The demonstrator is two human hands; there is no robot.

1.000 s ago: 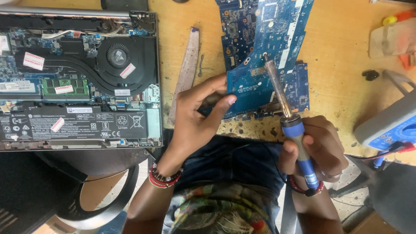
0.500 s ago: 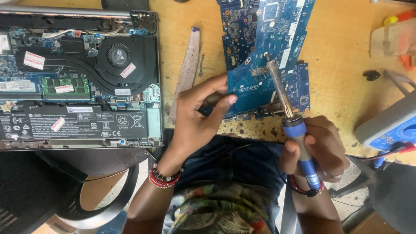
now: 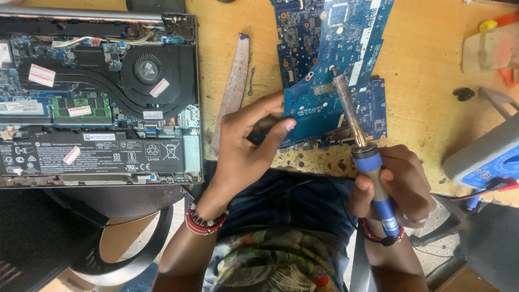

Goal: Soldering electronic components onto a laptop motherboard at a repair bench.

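From the head camera, the right hand (image 3: 397, 186) is gripping a blue-handled soldering iron (image 3: 363, 154), its metal tip resting on the blue circuit board (image 3: 335, 59) lying on the wooden workbench (image 3: 427, 81). The left hand (image 3: 246, 146) is pinching the near left edge of that circuit board between thumb and fingers. Left of the circuit board, a flat metal strip (image 3: 232, 86) is lying, and beyond it an opened laptop (image 3: 97, 97) showing its fan and battery. Right of the board, a blue multimeter (image 3: 486, 157) is sitting.
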